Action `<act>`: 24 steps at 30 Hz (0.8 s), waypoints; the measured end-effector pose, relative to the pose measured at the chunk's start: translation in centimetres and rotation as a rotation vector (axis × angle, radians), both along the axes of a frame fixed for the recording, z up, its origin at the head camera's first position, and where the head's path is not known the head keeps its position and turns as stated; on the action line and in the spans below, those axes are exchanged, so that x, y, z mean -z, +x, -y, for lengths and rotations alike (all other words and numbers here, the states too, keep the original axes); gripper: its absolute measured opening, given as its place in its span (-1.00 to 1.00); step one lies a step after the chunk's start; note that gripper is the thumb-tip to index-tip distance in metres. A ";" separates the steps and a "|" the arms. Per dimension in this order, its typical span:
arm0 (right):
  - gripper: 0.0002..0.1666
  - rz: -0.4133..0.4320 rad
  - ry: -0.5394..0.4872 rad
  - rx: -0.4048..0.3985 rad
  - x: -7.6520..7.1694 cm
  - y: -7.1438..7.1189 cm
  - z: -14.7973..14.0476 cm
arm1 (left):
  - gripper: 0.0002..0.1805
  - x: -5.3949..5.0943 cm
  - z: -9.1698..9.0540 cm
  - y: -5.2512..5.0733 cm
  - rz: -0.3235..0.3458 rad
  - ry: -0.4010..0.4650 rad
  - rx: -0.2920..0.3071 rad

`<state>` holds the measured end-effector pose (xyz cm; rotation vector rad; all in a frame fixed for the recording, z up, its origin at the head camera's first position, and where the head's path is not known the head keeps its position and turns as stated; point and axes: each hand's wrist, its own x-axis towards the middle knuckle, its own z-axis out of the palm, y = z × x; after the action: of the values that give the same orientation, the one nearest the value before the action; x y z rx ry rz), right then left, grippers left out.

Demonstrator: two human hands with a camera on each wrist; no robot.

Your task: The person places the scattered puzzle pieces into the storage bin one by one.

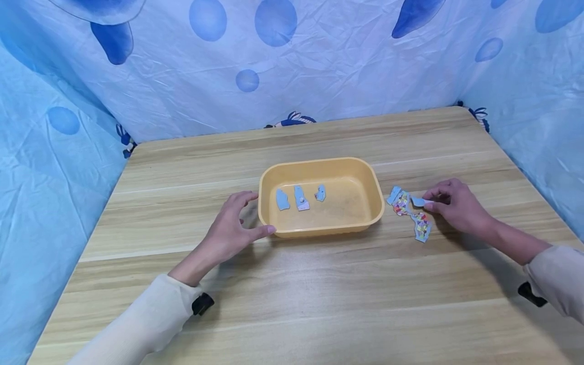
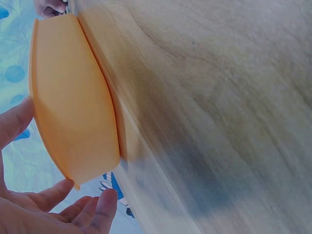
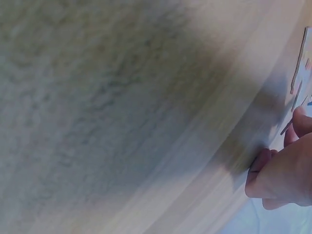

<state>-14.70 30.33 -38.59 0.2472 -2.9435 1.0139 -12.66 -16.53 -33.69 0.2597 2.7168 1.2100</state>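
Blue cloth [image 1: 347, 71] printed with bubbles walls the back and sides of the wood-grain desk [image 1: 292, 309]. Well in from the desk's edges sits a yellow tray [image 1: 349, 200]. The left hand [image 1: 225, 230] is spread at its left end, thumb on the rim. The right hand [image 1: 458, 207], near patterned pieces [image 1: 401, 204] right of the tray, pinches a small blue piece [image 1: 416, 202]; three loose pieces [image 1: 301, 201] lie inside the tray.

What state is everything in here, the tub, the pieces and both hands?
Yellow tub: upright
Three pieces inside it: lying apart
Patterned pieces: lying right of the tub
Left hand: touching the tub's rim
Right hand: pinching a blue piece
Blue piece: held
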 end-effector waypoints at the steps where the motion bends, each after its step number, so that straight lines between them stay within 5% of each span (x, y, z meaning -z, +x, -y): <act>1: -0.84 0.010 -0.002 0.004 -0.1 0.0 0.0 | -0.11 0.0 0.0 0.0 0.000 0.002 0.001; 24: -0.47 0.250 -0.152 0.093 -4.3 -0.9 1.3 | -0.11 0.0 0.0 0.1 0.006 0.000 -0.003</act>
<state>-15.65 29.06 -34.29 -0.0213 -3.0341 1.3375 -12.60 -16.57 -33.73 0.2520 2.7132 1.2093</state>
